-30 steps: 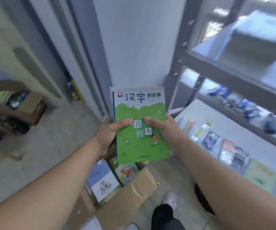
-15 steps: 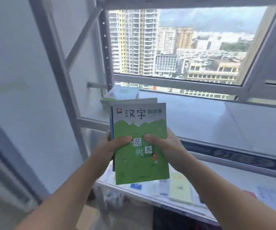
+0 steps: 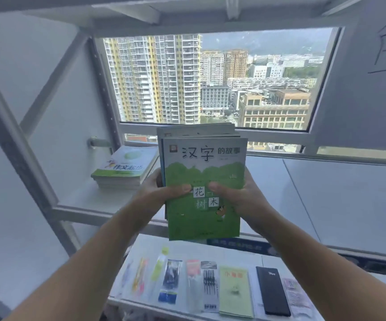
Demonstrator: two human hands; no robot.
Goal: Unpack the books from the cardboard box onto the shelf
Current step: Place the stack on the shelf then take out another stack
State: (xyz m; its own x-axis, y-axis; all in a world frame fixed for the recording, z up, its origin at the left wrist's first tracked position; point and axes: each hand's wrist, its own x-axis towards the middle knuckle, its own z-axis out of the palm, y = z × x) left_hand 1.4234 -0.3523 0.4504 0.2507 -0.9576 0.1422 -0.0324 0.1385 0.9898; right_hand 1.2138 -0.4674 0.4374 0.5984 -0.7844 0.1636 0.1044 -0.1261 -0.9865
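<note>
While both arms reach out ahead of me, my left hand (image 3: 161, 193) and right hand (image 3: 238, 195) are clamped on a stack of books (image 3: 204, 181) — thumbs pressed on the green front cover, fingers hidden behind. I hold the stack upright in the air, in front of the upper shelf (image 3: 326, 193) by the window (image 3: 215, 79). Another pile of books (image 3: 123, 169) lies flat at that shelf's left end — well apart from mine. Packaged pens (image 3: 208, 288) lie on the lower shelf (image 3: 233, 251).
</note>
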